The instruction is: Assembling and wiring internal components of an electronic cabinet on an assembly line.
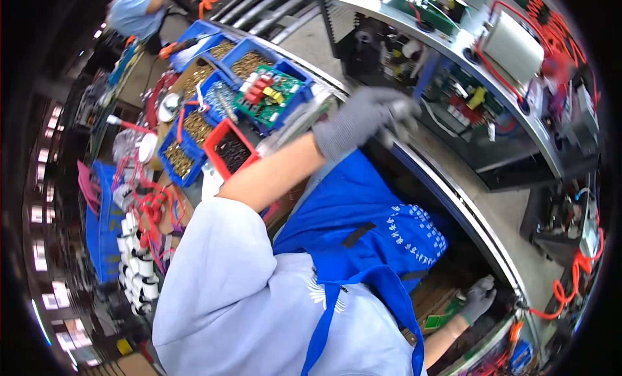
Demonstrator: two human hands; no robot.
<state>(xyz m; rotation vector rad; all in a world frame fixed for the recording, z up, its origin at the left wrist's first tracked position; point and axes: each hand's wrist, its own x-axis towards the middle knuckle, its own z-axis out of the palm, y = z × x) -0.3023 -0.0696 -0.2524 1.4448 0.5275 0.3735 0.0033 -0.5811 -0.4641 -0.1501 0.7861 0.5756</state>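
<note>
My left hand (372,120), in a grey knitted glove, is raised over the metal edge beyond the blue apron (350,214). Its fingers look bent and are smeared by motion; nothing shows clearly in them. Low on the right, my right hand (478,303), gloved the same way, reaches into a dark space below the metal rail. The fingers there are curled, and what they hold, if anything, cannot be made out. Beside that hand lies a green piece (435,321), perhaps a circuit board. A populated green circuit board (269,96) rests on the blue bins, left of my left hand.
Blue bins (183,161) of brass-coloured parts and a red bin (230,149) of dark pieces stand to the left. Opposite is an open metal cabinet (447,104) with boards and red hoses. White cylinders (137,269) lie at far left. Another person (133,16) stands far back.
</note>
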